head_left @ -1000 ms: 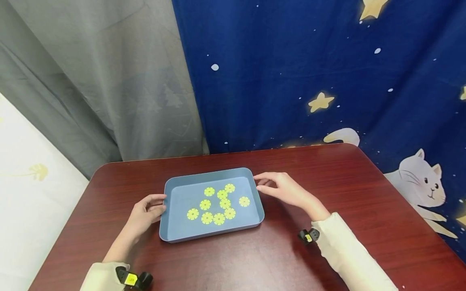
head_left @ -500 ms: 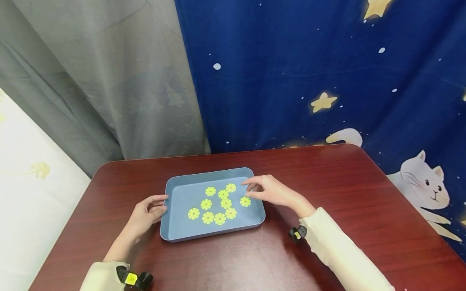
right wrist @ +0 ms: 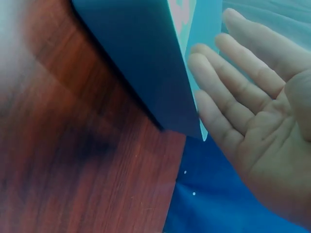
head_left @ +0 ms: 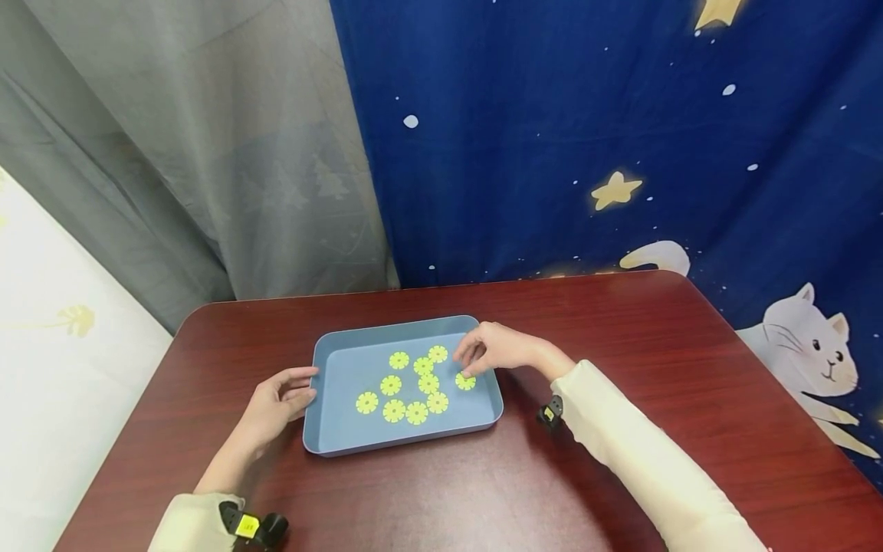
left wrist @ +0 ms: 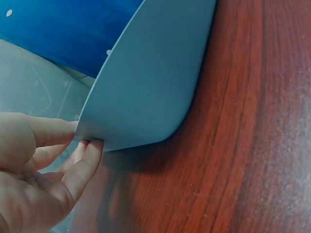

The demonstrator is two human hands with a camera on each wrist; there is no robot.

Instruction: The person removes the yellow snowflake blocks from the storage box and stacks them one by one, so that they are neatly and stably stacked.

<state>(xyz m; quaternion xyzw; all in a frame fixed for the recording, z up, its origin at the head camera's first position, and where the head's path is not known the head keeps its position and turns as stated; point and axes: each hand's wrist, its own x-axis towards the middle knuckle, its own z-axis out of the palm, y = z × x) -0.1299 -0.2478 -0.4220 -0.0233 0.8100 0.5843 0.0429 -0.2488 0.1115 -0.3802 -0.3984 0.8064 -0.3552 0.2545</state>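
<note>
A shallow blue-grey tray [head_left: 348, 446] lies on the table, with several yellow-green notched discs [head_left: 390, 385] spread flat in it, some touching or overlapping. My left hand [head_left: 269, 410] rests its fingertips and thumb against the outside of the tray's left wall; the left wrist view shows the fingers [left wrist: 82, 170] at that wall [left wrist: 146, 92]. My right hand [head_left: 500, 349] reaches over the right rim, fingers loosely bent. Its thumb tip overlaps the rightmost disc [head_left: 466, 382], hiding part of it. In the right wrist view, the relaxed fingers [right wrist: 223, 82] are beside the tray wall [right wrist: 141, 63].
The tray stands on a dark red wooden table [head_left: 586, 322] with rounded corners. Behind the table hang a grey curtain [head_left: 276, 192] and a blue curtain [head_left: 517, 153] with stars and a cat. Each sleeve carries a small black wrist camera [head_left: 251, 527].
My right hand has moved left from beside the tray's right rim to over the rightmost disc, thumb lowered onto it. The left hand, tray and discs stay in place.
</note>
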